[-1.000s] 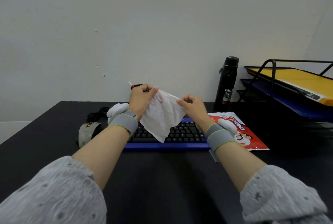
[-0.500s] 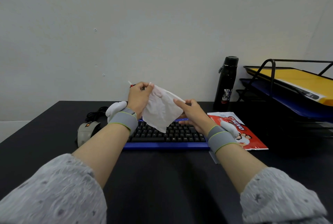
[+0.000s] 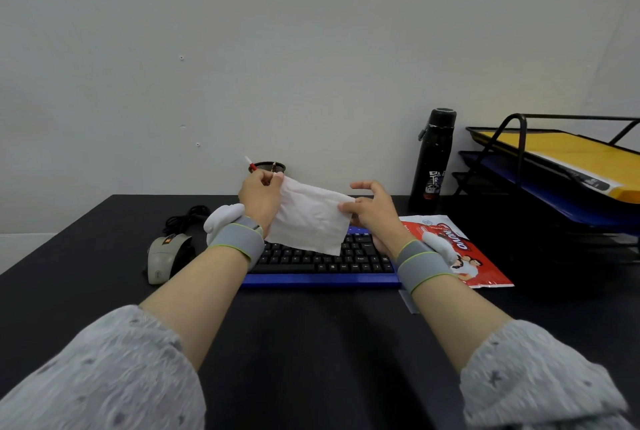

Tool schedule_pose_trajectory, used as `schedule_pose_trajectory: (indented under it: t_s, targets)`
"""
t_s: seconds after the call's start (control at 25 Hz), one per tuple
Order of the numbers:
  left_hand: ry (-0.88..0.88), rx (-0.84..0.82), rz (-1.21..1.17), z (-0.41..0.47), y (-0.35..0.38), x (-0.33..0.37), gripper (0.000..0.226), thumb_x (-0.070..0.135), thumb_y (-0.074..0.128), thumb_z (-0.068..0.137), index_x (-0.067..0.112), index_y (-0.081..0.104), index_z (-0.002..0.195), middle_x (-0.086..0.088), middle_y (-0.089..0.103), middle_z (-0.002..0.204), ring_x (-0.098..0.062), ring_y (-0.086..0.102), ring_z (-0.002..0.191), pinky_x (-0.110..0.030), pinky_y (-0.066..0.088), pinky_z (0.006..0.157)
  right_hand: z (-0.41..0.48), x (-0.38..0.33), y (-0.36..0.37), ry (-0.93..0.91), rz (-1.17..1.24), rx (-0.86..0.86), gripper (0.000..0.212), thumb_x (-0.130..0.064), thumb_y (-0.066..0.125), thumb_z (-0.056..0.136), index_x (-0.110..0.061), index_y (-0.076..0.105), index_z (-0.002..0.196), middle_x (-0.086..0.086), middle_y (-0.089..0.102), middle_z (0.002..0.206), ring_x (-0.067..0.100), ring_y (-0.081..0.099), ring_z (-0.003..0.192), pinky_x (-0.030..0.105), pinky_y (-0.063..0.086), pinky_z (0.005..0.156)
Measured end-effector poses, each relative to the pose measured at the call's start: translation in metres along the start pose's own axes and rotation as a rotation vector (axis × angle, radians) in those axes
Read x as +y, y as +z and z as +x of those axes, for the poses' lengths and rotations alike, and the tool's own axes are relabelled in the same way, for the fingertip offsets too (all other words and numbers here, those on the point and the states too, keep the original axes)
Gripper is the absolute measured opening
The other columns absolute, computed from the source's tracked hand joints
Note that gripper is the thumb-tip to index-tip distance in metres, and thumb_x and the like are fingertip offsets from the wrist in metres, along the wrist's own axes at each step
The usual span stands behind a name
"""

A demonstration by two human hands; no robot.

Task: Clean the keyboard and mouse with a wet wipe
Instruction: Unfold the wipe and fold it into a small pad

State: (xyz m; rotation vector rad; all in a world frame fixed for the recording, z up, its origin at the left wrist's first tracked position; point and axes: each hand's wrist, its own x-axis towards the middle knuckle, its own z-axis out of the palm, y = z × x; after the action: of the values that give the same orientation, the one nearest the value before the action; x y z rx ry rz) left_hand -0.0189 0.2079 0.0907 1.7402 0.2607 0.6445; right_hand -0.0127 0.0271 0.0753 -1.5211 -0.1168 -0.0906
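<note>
Black desk, pale wall. Left hand and right hand, apart, pinch wet wipe spread btwn them. Keyboard directly beneath, long axis left-right; mouse nearer my left hand.

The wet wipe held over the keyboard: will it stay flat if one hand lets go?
Probably not. The wet wipe already sags between the left hand and right hand, its lower edge hanging toward the keyboard, so it looks limp. It likely weighs little. It may cling to itself, though wetness cannot be seen.
</note>
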Motion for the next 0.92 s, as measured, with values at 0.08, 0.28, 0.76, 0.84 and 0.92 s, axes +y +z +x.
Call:
schedule_pose_trajectory:
  t_s: [0.08, 0.28, 0.76, 0.84, 0.92]
  targets:
    - [-0.043, 0.023, 0.005, -0.003, 0.000, -0.005, 0.014, 0.026, 0.057, 0.090, 0.015, 0.060, 0.081, 0.000, 0.057, 0.082, -0.022, 0.051, 0.083, -0.033, 0.047, 0.081, 0.000, 0.000, 0.002, -0.017, 0.005, 0.034, 0.038, 0.008, 0.066, 0.076, -0.015, 0.051, 0.103, 0.008, 0.055, 0.070, 0.022, 0.057, 0.067, 0.034, 0.052, 0.061]
    - [-0.104, 0.068, -0.080, -0.005, -0.004, 0.001, 0.019, 0.030, 0.069, 0.081, 0.019, 0.053, 0.080, 0.000, 0.058, 0.086, -0.028, 0.058, 0.092, -0.043, 0.051, 0.086, 0.001, -0.010, 0.004, -0.094, -0.017, 0.102, 0.028, 0.002, 0.068, 0.077, -0.022, 0.058, 0.088, 0.005, 0.058, 0.074, 0.018, 0.057, 0.067, 0.022, 0.049, 0.055]
    - [0.088, -0.273, -0.160, 0.013, -0.026, 0.037, 0.025, 0.000, 0.071, 0.076, 0.009, 0.067, 0.099, -0.006, 0.058, 0.072, -0.012, 0.054, 0.064, -0.013, 0.047, 0.057, 0.013, -0.045, 0.002, -0.221, -0.040, 0.114, 0.014, 0.001, 0.064, 0.081, -0.012, 0.068, 0.084, 0.004, 0.060, 0.077, 0.018, 0.056, 0.077, 0.031, 0.050, 0.072]
    - [0.102, -0.277, -0.161, 0.015, -0.028, 0.040, 0.024, 0.000, 0.070, 0.078, 0.006, 0.068, 0.101, -0.004, 0.057, 0.072, -0.012, 0.053, 0.065, -0.014, 0.046, 0.058, 0.014, -0.046, 0.001, -0.225, -0.040, 0.105, 0.013, 0.002, 0.064, 0.081, -0.009, 0.068, 0.086, 0.004, 0.060, 0.078, 0.019, 0.057, 0.080, 0.036, 0.052, 0.079]
    - [0.119, -0.268, -0.157, 0.016, -0.029, 0.041, 0.024, 0.000, 0.069, 0.079, 0.003, 0.069, 0.103, -0.006, 0.059, 0.074, -0.014, 0.055, 0.068, -0.017, 0.049, 0.063, 0.014, -0.047, 0.001, -0.239, -0.034, 0.092, 0.013, 0.003, 0.064, 0.081, -0.007, 0.068, 0.088, 0.003, 0.061, 0.077, 0.017, 0.057, 0.078, 0.032, 0.052, 0.078]
